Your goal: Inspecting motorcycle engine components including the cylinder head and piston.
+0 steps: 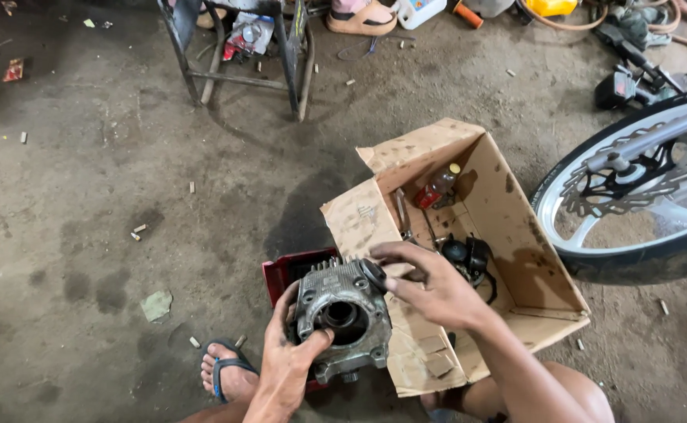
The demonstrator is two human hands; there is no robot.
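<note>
- Oil-stained concrete floor (108, 235) lay under everything, littered with scraps.
- Left hand (284, 364) gripped a finned engine cylinder (342, 313) from below, thumb in its bore, above a red tray (284, 270).
- Right hand (437, 290) touched its top edge, fingers (394, 254) loosely spread, holding nothing.
- Cylinder was out, beside the cardboard box (547, 290); a bottle (437, 186) and black parts (469, 254) lay inside.

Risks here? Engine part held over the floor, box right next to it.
1. The cylinder head is held in the air by the left hand, the right hand only fingertipping its top edge; a slip could drop it near the sandalled foot.
2. The concrete floor looks gritty and littered; dirt may get into the open bore.
3. The oil-stained cardboard box looks soft, so it may sag under weight.
</note>
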